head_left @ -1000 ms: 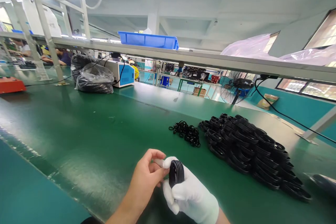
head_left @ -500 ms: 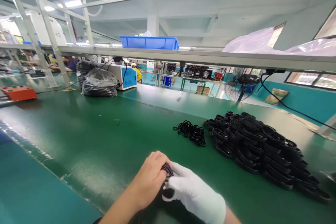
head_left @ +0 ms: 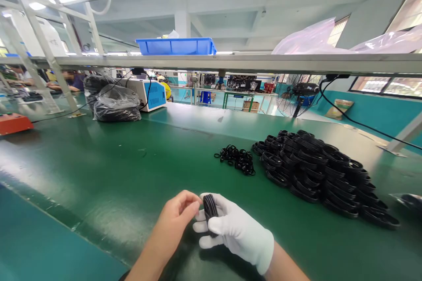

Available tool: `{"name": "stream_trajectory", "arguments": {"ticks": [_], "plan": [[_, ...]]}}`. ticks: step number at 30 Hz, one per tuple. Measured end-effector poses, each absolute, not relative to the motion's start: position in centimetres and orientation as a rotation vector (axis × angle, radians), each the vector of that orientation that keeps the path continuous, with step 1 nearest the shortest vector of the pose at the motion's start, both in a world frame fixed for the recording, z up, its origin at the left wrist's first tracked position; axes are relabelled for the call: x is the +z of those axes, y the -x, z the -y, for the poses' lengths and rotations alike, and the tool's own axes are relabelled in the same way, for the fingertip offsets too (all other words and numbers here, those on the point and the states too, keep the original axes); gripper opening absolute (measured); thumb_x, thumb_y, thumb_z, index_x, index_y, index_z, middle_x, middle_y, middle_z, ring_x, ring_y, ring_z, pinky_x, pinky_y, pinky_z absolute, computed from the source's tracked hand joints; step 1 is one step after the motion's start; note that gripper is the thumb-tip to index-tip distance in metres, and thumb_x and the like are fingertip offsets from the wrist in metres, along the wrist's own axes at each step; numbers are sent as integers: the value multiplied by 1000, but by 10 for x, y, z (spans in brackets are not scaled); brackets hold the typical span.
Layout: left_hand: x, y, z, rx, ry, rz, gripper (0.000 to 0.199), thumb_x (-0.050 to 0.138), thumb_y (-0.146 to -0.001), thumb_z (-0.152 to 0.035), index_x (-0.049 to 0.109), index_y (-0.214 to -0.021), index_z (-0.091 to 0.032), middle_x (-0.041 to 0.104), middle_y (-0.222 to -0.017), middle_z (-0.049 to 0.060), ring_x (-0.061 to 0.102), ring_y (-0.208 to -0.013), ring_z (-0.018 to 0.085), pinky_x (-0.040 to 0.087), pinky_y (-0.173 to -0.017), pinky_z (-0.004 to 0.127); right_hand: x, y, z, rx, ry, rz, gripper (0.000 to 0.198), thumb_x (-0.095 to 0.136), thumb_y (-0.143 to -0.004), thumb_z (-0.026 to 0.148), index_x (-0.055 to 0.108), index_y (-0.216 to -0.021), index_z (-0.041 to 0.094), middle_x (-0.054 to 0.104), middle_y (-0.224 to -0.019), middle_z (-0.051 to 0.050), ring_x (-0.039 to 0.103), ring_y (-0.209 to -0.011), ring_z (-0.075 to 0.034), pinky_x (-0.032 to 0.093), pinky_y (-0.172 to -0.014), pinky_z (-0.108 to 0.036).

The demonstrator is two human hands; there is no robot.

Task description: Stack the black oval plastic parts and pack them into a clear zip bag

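My right hand (head_left: 235, 228), in a white glove, grips a coiled black cable (head_left: 210, 210) between thumb and fingers, above the green table near its front edge. The coil stands on edge, and its lower part is partly covered by the gloved thumb. Bare, my left hand (head_left: 180, 213) is just left of the coil, with thumb and forefinger pinched together close to the glove's fingertips. Whatever may be in that pinch is too small to make out. Beyond both hands lies a small heap of black rings (head_left: 235, 159). A large pile of coiled black cables (head_left: 313, 169) spreads out on the right.
Bagged black items (head_left: 117, 102) and a white-and-blue machine (head_left: 152, 94) stand at the back left. An orange box (head_left: 15, 124) sits at the left edge. Overhead, a shelf (head_left: 231, 62) holds a blue tray (head_left: 176, 47). Other people are in the left background.
My left hand has come off the coil and moved slightly left, its fingers now pinched. The coil has turned more upright in my gloved right hand. The view has shifted a little.
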State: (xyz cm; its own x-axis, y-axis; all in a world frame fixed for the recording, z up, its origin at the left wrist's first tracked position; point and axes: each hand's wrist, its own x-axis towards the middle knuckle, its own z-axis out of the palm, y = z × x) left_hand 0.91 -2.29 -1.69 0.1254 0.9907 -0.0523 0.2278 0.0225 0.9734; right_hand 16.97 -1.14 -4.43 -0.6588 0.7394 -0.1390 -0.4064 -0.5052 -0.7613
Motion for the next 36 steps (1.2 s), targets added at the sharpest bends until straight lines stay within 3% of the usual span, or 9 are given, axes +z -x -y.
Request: {"name": "stream_trajectory", "arguments": {"ticks": [4, 10, 15, 17, 20, 27, 31, 36], "plan": [[-17, -18, 31, 874, -1228, -1198, 19, 54, -75, -34, 53, -73, -16, 49, -64, -4, 41, -57, 8, 31, -54, 19, -42, -164, 13, 2026, 691, 1090, 56, 76, -54, 14, 50, -104, 18, 56, -100, -4, 55, -91, -19, 47, -70, -30], [-26, -20, 31, 879, -1188, -1154, 15, 55, -72, -29, 50, -69, -15, 42, -61, -6, 32, -54, 6, 26, -51, 19, -44, -163, 13, 1966, 738, 1212, 47, 75, -55, 13, 53, -97, 16, 60, -91, -3, 57, -87, -19, 47, -73, -32], [-28, -15, 29, 952, -1409, -1372, 18, 49, -77, -33, 51, -69, -18, 50, -64, -3, 44, -61, 11, 34, -58, 22, -45, -165, 15, 2090, 705, 1065, 47, 75, -59, 25, 51, -98, 16, 56, -97, -6, 59, -86, -19, 50, -67, -32], [-30, -16, 29, 1085, -1561, -1494, 12, 47, -77, -27, 56, -80, -20, 56, -78, -1, 50, -69, 13, 39, -65, 24, -46, -164, 16, 2106, 678, 1036, 50, 75, -58, 24, 51, -100, 17, 55, -100, -6, 58, -87, -19, 50, -66, -32], [-38, -20, 31, 1194, -1735, -1508, 26, 44, -72, -13, 59, -91, -25, 57, -89, 1, 53, -73, 14, 42, -69, 25, -49, -160, 16, 2069, 694, 1107, 50, 76, -55, 19, 53, -99, 17, 57, -98, -5, 57, -86, -19, 50, -65, -30], [-53, -27, 31, 1341, -1720, -1649, 24, 45, -73, -13, 64, -80, -26, 60, -77, -1, 57, -71, 15, 44, -66, 24, -55, -153, 16, 2056, 639, 1116, 57, 79, -47, 16, 57, -99, 15, 59, -100, -7, 56, -90, -21, 49, -66, -29], [-53, -26, 27, 1332, -1654, -1610, 23, 45, -72, -13, 64, -76, -24, 59, -72, -1, 56, -67, 13, 43, -61, 23, -55, -154, 17, 2105, 619, 1070, 56, 79, -50, 19, 55, -101, 16, 58, -103, -8, 57, -92, -23, 49, -69, -33], [-49, -23, 22, 1294, -1695, -1493, 27, 42, -70, -9, 64, -76, -23, 59, -73, -1, 55, -67, 12, 43, -62, 22, -54, -151, 17, 1989, 714, 1095, 51, 79, -48, 17, 57, -94, 16, 59, -92, -4, 57, -88, -22, 48, -71, -35]]}}
